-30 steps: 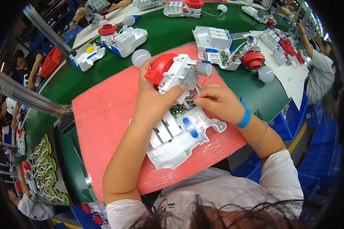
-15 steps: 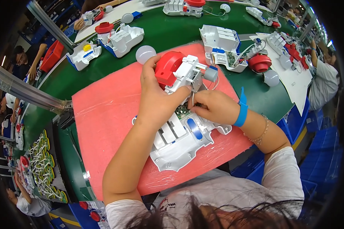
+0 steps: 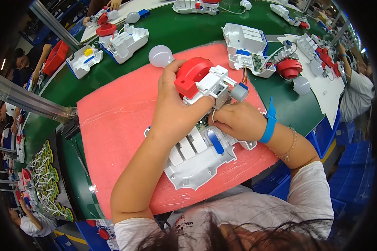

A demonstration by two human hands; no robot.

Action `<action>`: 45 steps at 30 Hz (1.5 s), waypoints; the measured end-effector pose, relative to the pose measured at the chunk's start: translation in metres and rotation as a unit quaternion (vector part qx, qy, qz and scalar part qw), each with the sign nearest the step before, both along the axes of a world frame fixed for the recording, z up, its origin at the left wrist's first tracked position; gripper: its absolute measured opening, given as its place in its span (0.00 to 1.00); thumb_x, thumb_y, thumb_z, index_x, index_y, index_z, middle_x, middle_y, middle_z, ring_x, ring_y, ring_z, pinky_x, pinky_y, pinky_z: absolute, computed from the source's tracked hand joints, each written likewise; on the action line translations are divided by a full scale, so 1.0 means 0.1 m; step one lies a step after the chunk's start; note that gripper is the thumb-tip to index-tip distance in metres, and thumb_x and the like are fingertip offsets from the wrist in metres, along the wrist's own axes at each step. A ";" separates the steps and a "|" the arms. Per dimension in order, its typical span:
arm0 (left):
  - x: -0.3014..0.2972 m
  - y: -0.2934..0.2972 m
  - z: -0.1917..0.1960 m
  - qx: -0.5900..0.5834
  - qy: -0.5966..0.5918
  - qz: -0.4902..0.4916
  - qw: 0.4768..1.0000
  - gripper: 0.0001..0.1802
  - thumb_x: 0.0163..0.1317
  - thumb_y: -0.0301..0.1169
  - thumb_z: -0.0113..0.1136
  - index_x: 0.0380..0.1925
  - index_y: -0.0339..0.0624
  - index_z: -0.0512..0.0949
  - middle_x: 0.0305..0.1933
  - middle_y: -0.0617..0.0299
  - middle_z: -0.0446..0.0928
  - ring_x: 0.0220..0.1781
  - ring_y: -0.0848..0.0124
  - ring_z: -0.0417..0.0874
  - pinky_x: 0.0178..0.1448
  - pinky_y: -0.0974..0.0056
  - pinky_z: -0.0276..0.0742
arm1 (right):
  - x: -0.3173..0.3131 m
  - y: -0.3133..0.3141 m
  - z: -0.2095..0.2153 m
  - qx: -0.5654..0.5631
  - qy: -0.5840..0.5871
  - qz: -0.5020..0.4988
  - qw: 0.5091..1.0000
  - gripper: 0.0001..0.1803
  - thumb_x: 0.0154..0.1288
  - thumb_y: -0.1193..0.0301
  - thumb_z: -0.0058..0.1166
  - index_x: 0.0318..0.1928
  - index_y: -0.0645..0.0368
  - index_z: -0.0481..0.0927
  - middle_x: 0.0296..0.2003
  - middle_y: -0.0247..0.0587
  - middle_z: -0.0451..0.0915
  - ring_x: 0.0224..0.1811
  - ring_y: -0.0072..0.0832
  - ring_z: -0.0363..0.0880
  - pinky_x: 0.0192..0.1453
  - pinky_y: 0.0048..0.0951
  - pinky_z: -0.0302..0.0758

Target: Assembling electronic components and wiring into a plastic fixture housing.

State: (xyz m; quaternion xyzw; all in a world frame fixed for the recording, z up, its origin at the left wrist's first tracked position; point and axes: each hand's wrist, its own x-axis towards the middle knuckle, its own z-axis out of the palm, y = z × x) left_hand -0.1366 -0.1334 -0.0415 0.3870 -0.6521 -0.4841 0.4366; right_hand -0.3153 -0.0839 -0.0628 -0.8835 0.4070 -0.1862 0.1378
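Note:
My left hand (image 3: pixel 174 98) grips a red-and-white motor assembly (image 3: pixel 192 77), a round red housing on a white bracket with a silver motor (image 3: pixel 239 92) at its right end. A white translucent bulb (image 3: pixel 160 56) sticks out beyond my left fingers. Below lies a white plastic housing half (image 3: pixel 197 171) with open compartments and a blue oval inset (image 3: pixel 215 142). My right hand (image 3: pixel 241 120), wearing a blue wristband (image 3: pixel 269 125), is closed in a pinch at a white cable (image 3: pixel 214 115) over a green circuit board (image 3: pixel 202 124). My fingers hide the cable's end and most of the board.
A pink foam mat (image 3: pixel 117 138) lies under the work on a green conveyor (image 3: pixel 176 31). Similar units, such as a white housing (image 3: pixel 245 39) with a red part, stand beyond it. Wired yellow-green parts (image 3: pixel 46 180) lie at left. Co-workers sit both sides.
The motor assembly in my left hand has shifted slightly right and down, with its motor tilted nearer my right hand. Units at the far left have slid left along the conveyor.

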 end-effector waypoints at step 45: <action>3.98 0.63 -0.72 -0.189 -0.561 0.463 0.660 0.19 0.58 0.25 0.48 0.51 0.36 0.68 0.54 0.42 0.67 0.56 0.49 0.68 0.58 0.54 0.65 | -0.18 0.18 -0.01 0.003 -0.325 -0.183 0.928 0.07 0.58 0.82 0.45 0.36 0.65 0.76 0.31 0.36 0.74 0.26 0.17 0.68 0.31 0.17 0.66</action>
